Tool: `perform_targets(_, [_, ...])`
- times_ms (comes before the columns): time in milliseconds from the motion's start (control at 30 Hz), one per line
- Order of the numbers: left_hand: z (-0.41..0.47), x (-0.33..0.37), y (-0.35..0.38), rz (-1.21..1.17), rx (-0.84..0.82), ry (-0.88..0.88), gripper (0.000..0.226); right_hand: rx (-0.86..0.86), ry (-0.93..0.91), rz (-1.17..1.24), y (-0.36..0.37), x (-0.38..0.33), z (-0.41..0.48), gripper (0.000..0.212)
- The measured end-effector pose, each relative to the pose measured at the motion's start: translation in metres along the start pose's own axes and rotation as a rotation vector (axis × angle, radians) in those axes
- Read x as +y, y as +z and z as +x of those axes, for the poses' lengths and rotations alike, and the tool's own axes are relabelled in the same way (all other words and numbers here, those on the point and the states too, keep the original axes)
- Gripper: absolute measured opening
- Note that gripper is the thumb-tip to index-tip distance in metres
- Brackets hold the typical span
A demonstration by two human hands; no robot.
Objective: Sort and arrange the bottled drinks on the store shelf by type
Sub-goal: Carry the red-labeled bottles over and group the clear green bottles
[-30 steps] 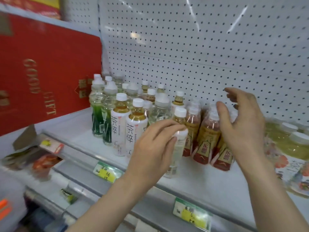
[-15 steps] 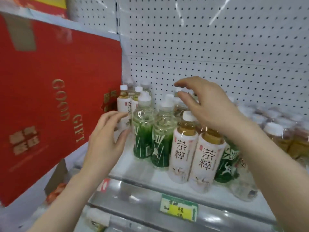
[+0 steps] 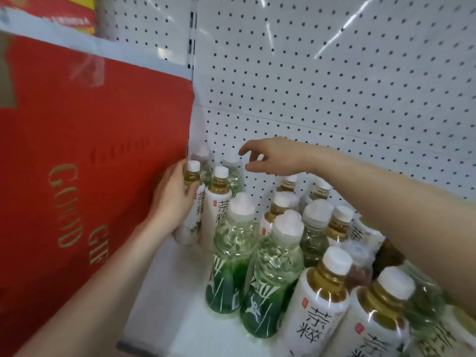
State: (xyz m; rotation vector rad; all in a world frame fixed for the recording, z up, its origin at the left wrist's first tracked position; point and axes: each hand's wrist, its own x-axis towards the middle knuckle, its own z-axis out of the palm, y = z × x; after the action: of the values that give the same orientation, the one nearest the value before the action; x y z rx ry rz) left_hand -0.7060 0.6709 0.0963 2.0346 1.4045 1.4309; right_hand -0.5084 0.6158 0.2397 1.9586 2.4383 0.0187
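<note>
**Fig.** Sorting drinks by type, head view. Landmark: red gift box [image 3: 77, 176], walling one side of the shelf [image 3: 164, 300], w/ pegboard [image 3: 334, 86] behind.

L hand [image 3: 171, 199] sits against the box. Its fingers [image 3: 180, 176] curl round the white-label tea btl [image 3: 192, 177], which stands upright nearest the box, deep on the shelf. R hand [image 3: 275, 157] hovers a little further from the box, above the pale btls [image 3: 233, 173] at the back. Its fingers [image 3: 253, 148] are loosely spread & hold nothing.

**Step in hand (judged):** seating the tea btl in the row next to the box.
- Grip the body, not the neck, so the btl stays upright.
- Set it flush w/ the second tea btl [image 3: 219, 202], one place out from the box, label to the front.
- Let R hand steady the pale btls, which look tall & easy to tip.
- Room by the box is tight, so draw L hand out along the box face.

**Qty, most to fewest (approx.; side far from the box is blurred):**
- White-label tea: at least 6. That is 2 next to the box, 2 front tea btls [image 3: 322, 305] well away from it, & 2 mid-cluster.
- Green-label btls [image 3: 231, 274]: 2 sure, at the front & nearer the box than the front tea btls. Another 3–4 pale ones w/ similar domed caps prob. match.
- Small-cap btls [image 3: 289, 181] at the back, away from the box: 2, type unclear.
- Hands: 2.
- Box: 1.
</note>
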Motion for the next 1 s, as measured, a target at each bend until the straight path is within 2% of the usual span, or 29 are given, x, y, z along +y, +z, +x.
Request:
perform_targets(133, [0.026, -0.005, 0.013, -0.039, -0.083, -0.131, 0.039, -0.137, -0.056, -0.053, 0.012, -0.004, 0.049, 0.05])
perform_targets(233, [0.03, -0.01, 0.012, 0.002, -0.097, -0.122, 0.029, -0.208, -0.078, 0.005, 0.025, -0.012, 0.068, 0.035])
perform_targets(333, [0.021, -0.013, -0.001, -0.003, -0.104, -0.093, 0.028, -0.169, -0.1, 0.043, 0.033, -0.021, 0.076, 0.025])
perform_targets(467, [-0.003, -0.014, -0.027, 0.019, -0.101, -0.07, 0.025, -0.138, -0.141, 0.141, 0.034, -0.037, 0.061, 0.029])
perform_targets(633, [-0.042, -0.014, -0.064, 0.095, -0.066, -0.051, 0.028, -0.227, -0.208, 0.359, 0.033, -0.066, 0.029, 0.027])
perform_targets(833, [-0.077, -0.014, -0.093, -0.016, -0.008, -0.011, 0.032, -0.286, -0.208, 0.334, 0.022, -0.1, 0.006, 0.035])
perform_targets(933, [-0.083, -0.012, -0.093, -0.033, 0.022, -0.002, 0.036, -0.198, -0.231, 0.127, 0.024, -0.104, -0.006, 0.038])
perform_targets(1000, [-0.088, -0.009, -0.091, 0.029, 0.058, 0.066, 0.043, -0.137, -0.221, 0.004, 0.02, -0.1, -0.018, 0.043])
